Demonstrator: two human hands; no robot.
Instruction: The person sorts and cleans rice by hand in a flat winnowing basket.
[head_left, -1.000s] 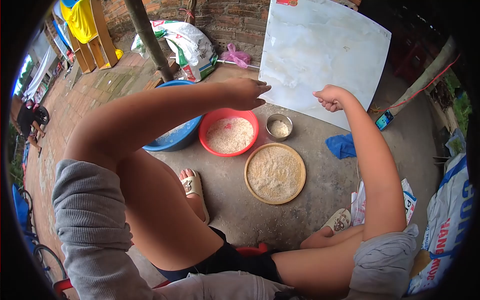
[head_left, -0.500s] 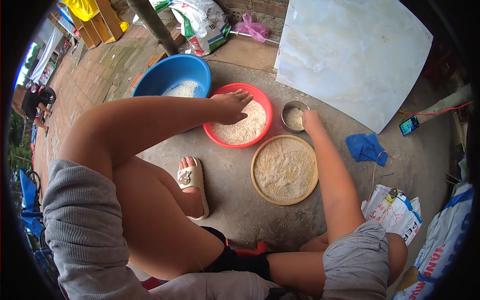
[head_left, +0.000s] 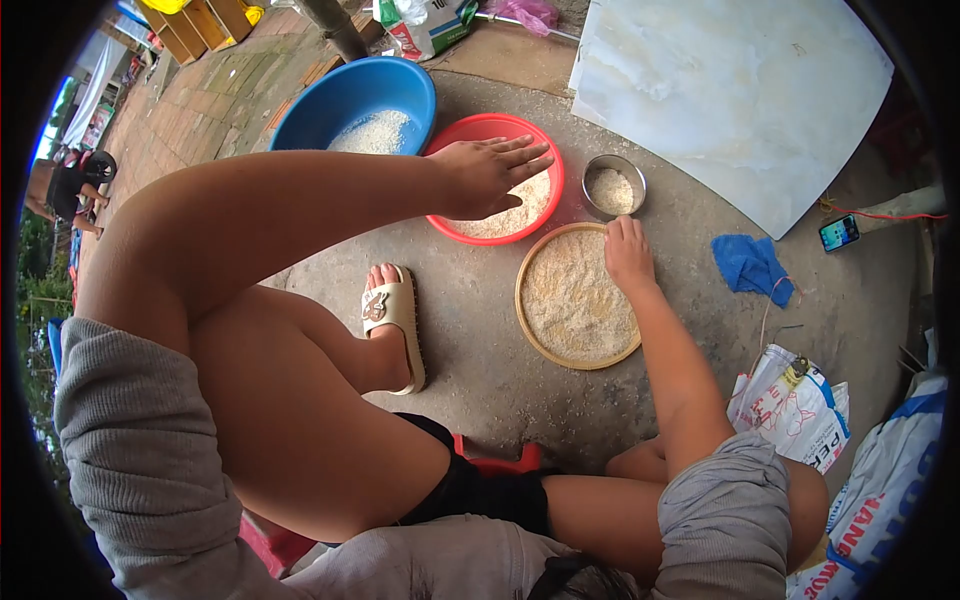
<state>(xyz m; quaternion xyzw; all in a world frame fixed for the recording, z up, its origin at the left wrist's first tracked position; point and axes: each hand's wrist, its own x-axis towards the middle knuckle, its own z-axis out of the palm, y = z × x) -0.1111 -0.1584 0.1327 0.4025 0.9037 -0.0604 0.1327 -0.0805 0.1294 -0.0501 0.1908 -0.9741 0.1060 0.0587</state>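
Note:
My left hand (head_left: 492, 175) is open, palm down and fingers stretched out, above the red basin (head_left: 555, 180) of pale grains that look like rice. My right hand (head_left: 628, 250) is closed, fingertips bunched together, at the right rim of the round yellow tray (head_left: 578, 300). Whatever those fingers hold, if anything, is hidden. The tray is spread with grain mixed with brownish bits. Just beyond my right fingertips stands a small round metal container (head_left: 640, 192) with pale grain in it.
A blue basin (head_left: 330, 95) with pale grain stands behind the red one. A marbled panel (head_left: 730, 100) leans at the back right. A blue cloth (head_left: 748, 265), a phone (head_left: 838, 233) and printed sacks (head_left: 800, 410) lie to the right. Stray grains dot the floor.
The view has shifted, so the containers appear higher. My right hand has drawn back from the metal container to the tray's rim. My left hand stays stretched over the red basin.

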